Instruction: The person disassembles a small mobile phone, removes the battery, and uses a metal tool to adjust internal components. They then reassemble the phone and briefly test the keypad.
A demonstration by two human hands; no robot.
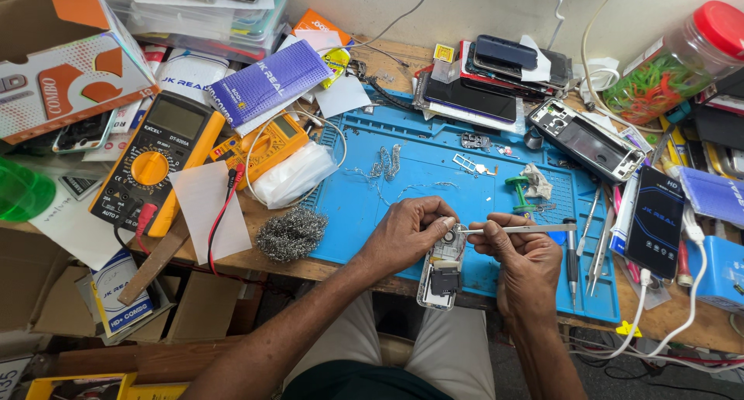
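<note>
Steel wool (291, 233) lies beside left hand (404, 236).

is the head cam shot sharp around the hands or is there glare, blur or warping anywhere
Head view: even, soft light; the left hand, right hand and opened phone between them are sharp; the tweezers shine faintly; wide-lens bending shows at the edges, on the cardboard box and red-lidded jar; shadows are faint.
</note>
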